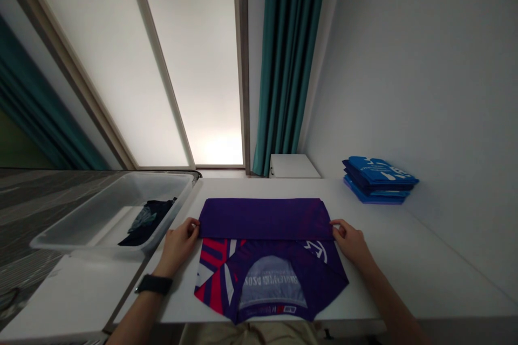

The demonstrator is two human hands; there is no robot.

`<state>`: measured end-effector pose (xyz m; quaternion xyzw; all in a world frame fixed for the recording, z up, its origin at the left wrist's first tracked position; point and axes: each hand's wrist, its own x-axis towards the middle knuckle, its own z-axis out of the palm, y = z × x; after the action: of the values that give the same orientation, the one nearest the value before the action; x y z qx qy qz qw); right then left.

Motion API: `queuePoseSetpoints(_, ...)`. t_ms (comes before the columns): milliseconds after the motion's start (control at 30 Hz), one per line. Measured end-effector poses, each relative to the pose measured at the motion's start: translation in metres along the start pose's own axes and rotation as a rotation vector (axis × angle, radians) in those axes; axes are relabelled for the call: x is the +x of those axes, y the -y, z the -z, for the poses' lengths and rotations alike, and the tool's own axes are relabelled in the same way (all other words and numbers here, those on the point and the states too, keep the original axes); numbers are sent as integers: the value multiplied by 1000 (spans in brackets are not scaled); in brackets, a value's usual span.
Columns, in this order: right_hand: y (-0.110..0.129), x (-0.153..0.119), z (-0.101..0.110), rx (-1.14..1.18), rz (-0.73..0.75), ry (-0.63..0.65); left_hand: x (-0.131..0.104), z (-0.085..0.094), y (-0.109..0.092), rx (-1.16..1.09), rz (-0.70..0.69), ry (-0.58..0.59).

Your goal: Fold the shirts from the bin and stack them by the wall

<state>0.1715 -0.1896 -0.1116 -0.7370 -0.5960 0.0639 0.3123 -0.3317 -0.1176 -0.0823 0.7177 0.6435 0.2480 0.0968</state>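
A purple T-shirt [267, 219] with red and white patterning lies on the white table, its far part folded over in a straight band and its neckline toward me. My left hand [183, 240], with a dark band on the wrist, pinches the left end of that band. At the right end, my right hand [348, 237] pinches the same folded edge between thumb and fingers. Sleeves and collar lie flat below the fold, and upside-down print shows inside the neck opening.
A stack of folded blue garments [380, 179] sits at the right by the wall. To the left is a translucent plastic bin [101, 202] with dark clothing [149, 221] inside. A small white cabinet [294, 166] stands beyond the white table [421, 259].
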Motion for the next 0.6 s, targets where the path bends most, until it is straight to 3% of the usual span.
queuePoseSetpoints(100, 5, 1, 4, 36, -1, -28, 0, 1, -2, 2, 2, 20)
queuePoseSetpoints(267, 39, 8, -3, 49, 180, -67, -1, 3, -7, 0, 12, -6)
queuePoseSetpoints(400, 95, 17, -29, 15, 304, 54, -3, 4, -7, -72, 41, -42)
queuePoseSetpoints(600, 203, 14, -77, 39, 573, 271, -5, 2, -3, -186, 41, -89)
